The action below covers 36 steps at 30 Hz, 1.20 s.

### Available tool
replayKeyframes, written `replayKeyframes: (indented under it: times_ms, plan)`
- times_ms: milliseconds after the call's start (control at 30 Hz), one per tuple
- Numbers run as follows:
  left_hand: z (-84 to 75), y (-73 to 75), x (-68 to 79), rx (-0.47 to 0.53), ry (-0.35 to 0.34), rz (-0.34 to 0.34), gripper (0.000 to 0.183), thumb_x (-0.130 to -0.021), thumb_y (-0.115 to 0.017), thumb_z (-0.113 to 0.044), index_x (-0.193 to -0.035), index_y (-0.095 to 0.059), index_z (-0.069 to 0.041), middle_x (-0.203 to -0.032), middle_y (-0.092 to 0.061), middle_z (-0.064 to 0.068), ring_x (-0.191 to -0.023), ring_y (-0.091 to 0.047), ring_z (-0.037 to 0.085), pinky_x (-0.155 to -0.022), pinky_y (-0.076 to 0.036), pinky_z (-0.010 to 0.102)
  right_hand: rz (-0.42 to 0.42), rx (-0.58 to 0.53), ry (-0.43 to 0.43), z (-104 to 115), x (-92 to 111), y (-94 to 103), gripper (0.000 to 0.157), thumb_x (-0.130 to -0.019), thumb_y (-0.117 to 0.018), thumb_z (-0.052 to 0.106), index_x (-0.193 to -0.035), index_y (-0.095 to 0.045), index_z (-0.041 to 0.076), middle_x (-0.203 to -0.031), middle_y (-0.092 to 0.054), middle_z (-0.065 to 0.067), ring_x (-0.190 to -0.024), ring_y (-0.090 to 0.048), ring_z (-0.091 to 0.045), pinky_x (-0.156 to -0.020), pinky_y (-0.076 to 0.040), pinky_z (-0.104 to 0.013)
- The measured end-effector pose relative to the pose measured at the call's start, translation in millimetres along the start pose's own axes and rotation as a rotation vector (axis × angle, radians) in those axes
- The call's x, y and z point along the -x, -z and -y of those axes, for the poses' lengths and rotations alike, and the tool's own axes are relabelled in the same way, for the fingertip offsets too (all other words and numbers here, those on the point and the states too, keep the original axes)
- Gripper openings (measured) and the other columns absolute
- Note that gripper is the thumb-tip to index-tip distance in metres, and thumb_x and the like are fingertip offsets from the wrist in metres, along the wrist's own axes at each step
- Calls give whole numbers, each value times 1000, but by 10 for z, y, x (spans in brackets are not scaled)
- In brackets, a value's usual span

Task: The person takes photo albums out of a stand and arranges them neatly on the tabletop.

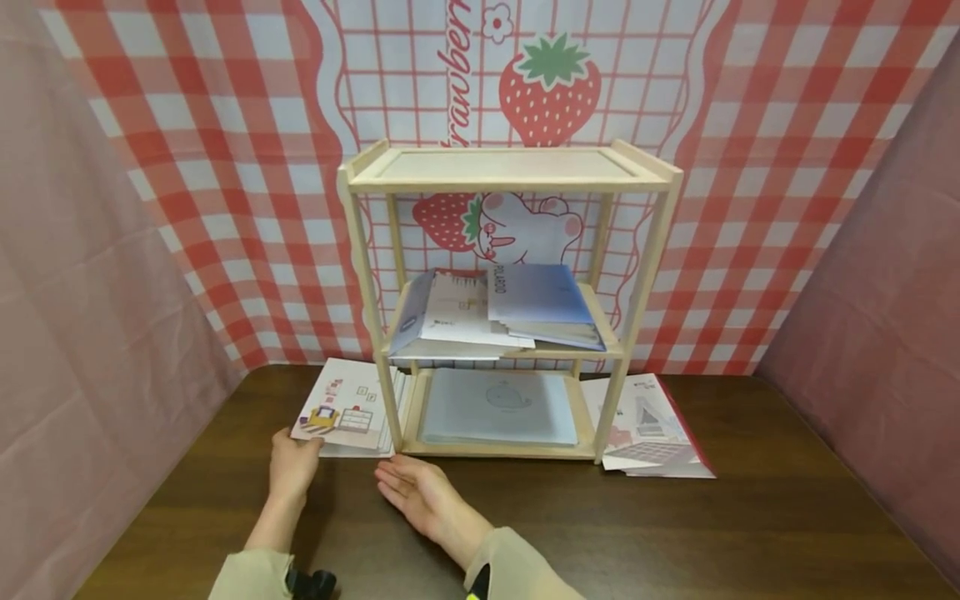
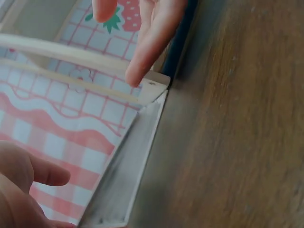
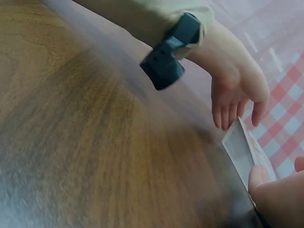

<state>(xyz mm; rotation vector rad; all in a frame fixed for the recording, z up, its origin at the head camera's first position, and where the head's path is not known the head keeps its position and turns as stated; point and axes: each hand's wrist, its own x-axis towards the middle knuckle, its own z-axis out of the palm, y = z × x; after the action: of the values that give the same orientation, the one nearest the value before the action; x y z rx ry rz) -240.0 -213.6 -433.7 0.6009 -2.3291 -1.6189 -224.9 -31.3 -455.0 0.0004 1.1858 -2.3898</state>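
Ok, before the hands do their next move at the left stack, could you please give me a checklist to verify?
1. Left hand placed at left stack: ok, at its near left corner.
2. Left-hand grip firm: cannot tell.
3. Right hand free: ok, it holds nothing.
4. Left stack aligned: not ok, lower booklets stick out past the top one.
5. Bottom shelf vacant: not ok, the whale-picture stack lies there.
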Motion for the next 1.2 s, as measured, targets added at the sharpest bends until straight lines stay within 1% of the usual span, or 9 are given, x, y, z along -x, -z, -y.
replayKeyframes:
  times_ms: [100,267,400,600,700,800,900,1033,1200]
  plan:
    - [-60,-3,55,-33,-50,-51,69,-82,-48,-8,-132,-11,22,-128,-22,46,-120,-24,54,-105,-19,55,5,27,15,67,32,16,47,-91,-37,1,-131,-23,-19,-133,-34,-34,-124,-40,-38,-106,-30,-44]
    - [-189,-17,173,35,-125,-235,74,-79,-54,-6,-134,-9,17,-129,-21,41,-119,-23,54,-104,-18,55,17,119,28,187,143,-22,43,-90,-37,0,-128,-30,-19,-128,-41,-35,-117,-48,-36,-102,-36,-43]
    - [-346,-34,288,35,-213,-287,69,-78,-54,-4,-133,-16,14,-125,-24,36,-116,-25,49,-101,-21,53,30,191,69,330,228,-76,41,-90,-38,0,-126,-33,-19,-126,-44,-34,-111,-53,-32,-99,-40,-41]
    - [-463,-92,406,20,-289,-270,50,-79,-54,-3,-122,-33,12,-110,-36,26,-101,-36,36,-86,-31,41,50,267,123,465,287,-82,40,-91,-38,1,-125,-35,-19,-126,-45,-35,-112,-52,-34,-97,-42,-39]
    - [-494,-92,444,-17,-289,-216,38,-83,-51,-4,-116,-40,10,-103,-43,21,-93,-43,29,-76,-36,31,52,311,137,505,315,-74,37,-91,-39,2,-122,-39,-18,-123,-48,-33,-111,-54,-34,-96,-43,-39]
    - [-541,-79,484,-64,-289,-146,28,-86,-50,-8,-111,-46,5,-97,-51,18,-88,-50,25,-69,-39,27,49,364,155,556,344,-64,33,-90,-40,3,-117,-44,-17,-117,-53,-31,-106,-57,-31,-95,-44,-39]
    - [-588,-67,514,-92,-292,-96,23,-88,-49,-10,-107,-51,2,-97,-57,18,-89,-53,25,-71,-41,29,53,416,179,610,363,-54,28,-90,-41,3,-110,-48,-15,-106,-60,-24,-98,-61,-25,-92,-46,-38]
    - [-676,-64,539,-77,-319,-68,20,-88,-49,-10,-104,-55,0,-99,-60,17,-91,-56,25,-75,-41,33,61,488,219,720,384,-46,24,-89,-43,4,-104,-51,-13,-96,-63,-12,-89,-62,-17,-88,-49,-36]
    - [-775,-66,612,-81,-362,-37,16,-88,-51,-10,-100,-59,-2,-98,-64,14,-89,-58,22,-73,-44,27,71,583,269,869,452,-8,23,-89,-45,4,-103,-51,-14,-94,-63,-17,-85,-63,-17,-87,-49,-39]
